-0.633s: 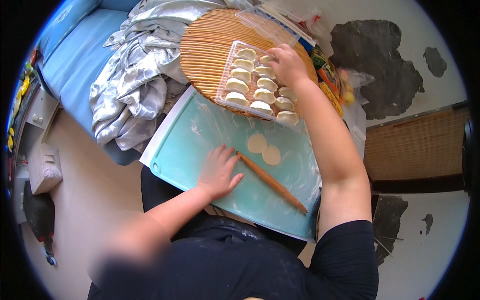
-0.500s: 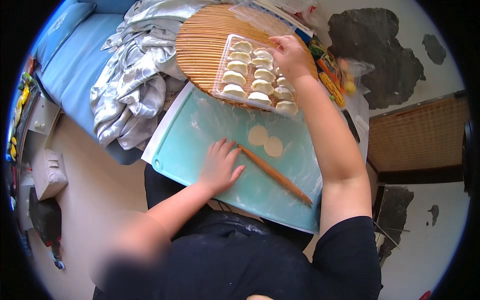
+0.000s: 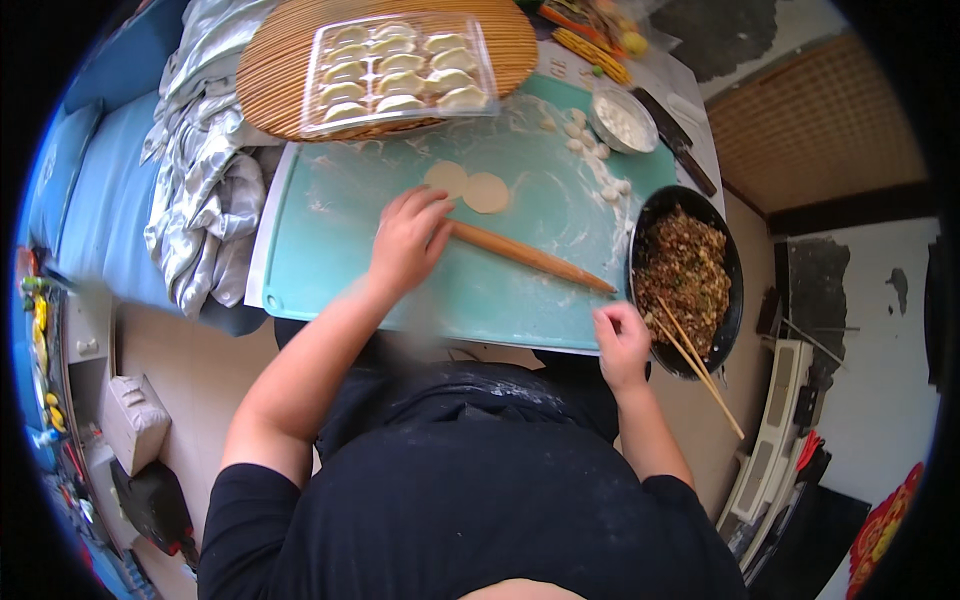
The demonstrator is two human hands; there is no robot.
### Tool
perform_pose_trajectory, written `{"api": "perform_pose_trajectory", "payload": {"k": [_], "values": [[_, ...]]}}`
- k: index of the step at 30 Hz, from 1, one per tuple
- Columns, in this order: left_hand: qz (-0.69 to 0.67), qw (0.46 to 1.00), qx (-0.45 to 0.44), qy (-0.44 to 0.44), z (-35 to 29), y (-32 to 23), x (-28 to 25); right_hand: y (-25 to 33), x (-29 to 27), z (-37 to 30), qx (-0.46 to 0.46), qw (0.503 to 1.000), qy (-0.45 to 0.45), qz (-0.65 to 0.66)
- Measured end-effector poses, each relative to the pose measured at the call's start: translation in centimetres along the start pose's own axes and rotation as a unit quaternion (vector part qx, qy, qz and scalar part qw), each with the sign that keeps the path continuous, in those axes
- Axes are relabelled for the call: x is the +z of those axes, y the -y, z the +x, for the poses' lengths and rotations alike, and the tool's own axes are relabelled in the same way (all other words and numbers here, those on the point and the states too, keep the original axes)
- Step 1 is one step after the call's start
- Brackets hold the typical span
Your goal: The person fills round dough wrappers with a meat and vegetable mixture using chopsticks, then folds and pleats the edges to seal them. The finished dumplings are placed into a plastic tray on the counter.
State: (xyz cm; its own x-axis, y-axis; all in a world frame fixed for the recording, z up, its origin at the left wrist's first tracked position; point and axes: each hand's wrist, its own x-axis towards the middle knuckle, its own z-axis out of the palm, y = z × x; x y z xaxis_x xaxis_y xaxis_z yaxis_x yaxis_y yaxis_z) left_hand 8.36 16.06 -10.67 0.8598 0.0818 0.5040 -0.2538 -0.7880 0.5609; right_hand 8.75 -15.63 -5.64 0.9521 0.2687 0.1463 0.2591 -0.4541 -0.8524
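Two round dough wrappers, a left one [image 3: 446, 178] and a right one [image 3: 488, 193], lie overlapping on the floured turquoise mat. My left hand [image 3: 408, 238] has its fingers stretched out at the left wrapper's near edge. Its thumb is by the left end of a wooden rolling pin [image 3: 535, 258], which slants down to the right. At the mat's right front edge, my right hand [image 3: 622, 345] is loosely curled, and nothing shows in its fingers. Beside it stands a black pan [image 3: 736, 265] of chopped filling [image 3: 685, 262], with chopsticks [image 3: 700, 370] resting in it.
A clear tray [image 3: 310, 110] with rows of dumplings [image 3: 400, 82] sits on a round slatted board [image 3: 265, 65] at the back. Small dough pieces [image 3: 610, 190] lie near a bowl of flour [image 3: 625, 120]. A knife [image 3: 690, 160] rests on the table's right side.
My right hand has come back from the dumpling tray to the mat's right front edge. My left hand has moved up toward the wrappers. The view has shifted, bringing the pan into sight.
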Motion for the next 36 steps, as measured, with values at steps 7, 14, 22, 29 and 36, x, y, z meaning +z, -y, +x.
{"api": "perform_pose_trajectory", "payload": {"k": [7, 14, 22, 29, 36], "values": [[0.122, 0.978, -0.059, 0.160, 8.6, 3.1, 7.2, -3.2, -9.1, -10.7, 0.296, 0.927, -0.142, 0.183], [0.113, 0.930, -0.197, 0.289, 11.3, 1.7, 6.1, -5.8, -12.9, -14.4, 0.271, 0.874, -0.350, 0.200], [0.152, 0.977, 0.011, 0.150, 8.4, -0.1, 5.3, -6.5, -15.5, -10.0, 0.116, 0.890, -0.399, 0.189], [-0.125, 0.985, -0.098, 0.063, 5.9, 0.0, 5.4, -5.1, -17.3, -4.6, 0.110, 0.887, -0.404, 0.197], [-0.680, 0.608, -0.405, -0.062, 5.0, -4.4, 4.4, -3.1, -17.6, 0.3, 0.168, 0.977, -0.095, 0.092]]}}
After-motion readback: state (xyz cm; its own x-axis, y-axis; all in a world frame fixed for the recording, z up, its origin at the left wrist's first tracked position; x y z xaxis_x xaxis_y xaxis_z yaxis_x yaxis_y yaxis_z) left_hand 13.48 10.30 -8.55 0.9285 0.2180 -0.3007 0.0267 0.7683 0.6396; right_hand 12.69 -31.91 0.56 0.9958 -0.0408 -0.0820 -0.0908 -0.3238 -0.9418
